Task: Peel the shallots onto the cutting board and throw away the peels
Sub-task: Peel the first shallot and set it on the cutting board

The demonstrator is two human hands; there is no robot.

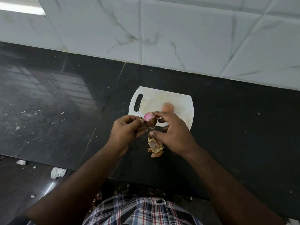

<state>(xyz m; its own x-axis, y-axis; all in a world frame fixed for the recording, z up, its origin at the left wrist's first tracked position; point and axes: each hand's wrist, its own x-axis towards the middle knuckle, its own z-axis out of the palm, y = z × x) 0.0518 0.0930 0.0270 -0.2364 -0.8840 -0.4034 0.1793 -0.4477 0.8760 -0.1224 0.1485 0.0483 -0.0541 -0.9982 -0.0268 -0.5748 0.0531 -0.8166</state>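
Note:
A half-peeled shallot (pixel 149 118), pink on top with brown skin and roots below, is held over the near edge of the white cutting board (pixel 155 99). My left hand (pixel 128 127) grips its lower, skin-covered end. My right hand (pixel 170 130) pinches the shallot's top and loose skin with curled fingers. A second shallot (pixel 168 107), still in its orange-brown skin, lies on the board behind my right hand. A heap of dry peels (pixel 155 146) sits on the black counter just below my hands, partly hidden by my right thumb.
The black stone counter (pixel 65 103) runs along a white marbled tile wall (pixel 178 38). Small scraps dot the counter at left. Crumpled white paper bits (pixel 57 172) lie on the dark floor at lower left. More peel debris shows below the counter's front edge (pixel 129 189).

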